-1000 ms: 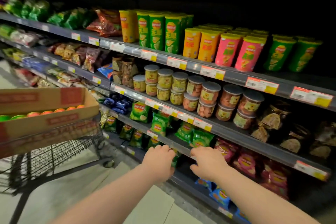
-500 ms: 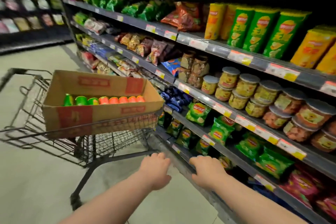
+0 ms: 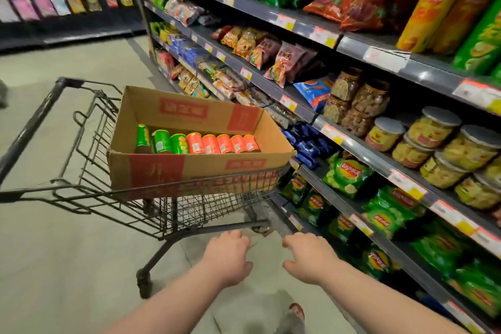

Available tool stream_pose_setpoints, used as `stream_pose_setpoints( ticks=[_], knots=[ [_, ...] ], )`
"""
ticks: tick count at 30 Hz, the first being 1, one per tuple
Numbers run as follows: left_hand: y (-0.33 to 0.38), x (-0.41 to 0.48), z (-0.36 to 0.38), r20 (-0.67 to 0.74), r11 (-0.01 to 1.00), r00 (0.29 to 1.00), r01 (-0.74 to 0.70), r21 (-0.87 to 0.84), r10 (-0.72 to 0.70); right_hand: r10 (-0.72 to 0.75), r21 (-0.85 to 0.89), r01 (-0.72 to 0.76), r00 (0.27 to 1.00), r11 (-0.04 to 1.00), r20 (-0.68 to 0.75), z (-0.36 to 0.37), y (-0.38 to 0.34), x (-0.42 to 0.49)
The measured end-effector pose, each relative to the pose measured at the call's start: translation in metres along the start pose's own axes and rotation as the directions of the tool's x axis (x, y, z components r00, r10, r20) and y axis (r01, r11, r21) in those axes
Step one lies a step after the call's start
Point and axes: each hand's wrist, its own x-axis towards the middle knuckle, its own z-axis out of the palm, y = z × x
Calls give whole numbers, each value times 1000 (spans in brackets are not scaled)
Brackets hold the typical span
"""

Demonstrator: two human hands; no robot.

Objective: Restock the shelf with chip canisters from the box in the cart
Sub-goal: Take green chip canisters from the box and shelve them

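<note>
As left hand and right hand hover, fingers curl loosely.

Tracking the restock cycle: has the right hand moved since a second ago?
Yes: right hand off the shelf edge, now over the floor, toward the cart.

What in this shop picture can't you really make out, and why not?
Head view, the only one:
1. Canisters in the box: the near cardboard wall hides their near ends and anything beneath them.
2. Price tags: print too blurred to read.
3. Tall canisters at top right: cut off by the right edge, so their number is unknown.
</note>
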Motion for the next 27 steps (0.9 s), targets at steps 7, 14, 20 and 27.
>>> stream_pose_setpoints(
  ticks=[7, 14, 20, 27],
  knots=[
    [-44, 54, -30, 12, 986, 988, 157, -53, -157, -141, -20, 141, 990, 990, 9, -42, 2, 92],
    [-54, 129, -80, -20, 958, 961, 272, -89, -275, -248, -50, 247, 968, 968, -22, -114, 27, 173],
    [-65, 167, -103, -68, 928, 931, 346, -141, -358, -325, -14, 325, 944, 946, -47, -151, 38, 237],
    [-116, 180, -115, -104, 878, 885, 423, -224, -454, -402, 8, 402, 915, 916, 12, -168, 2, 293]
  ],
)
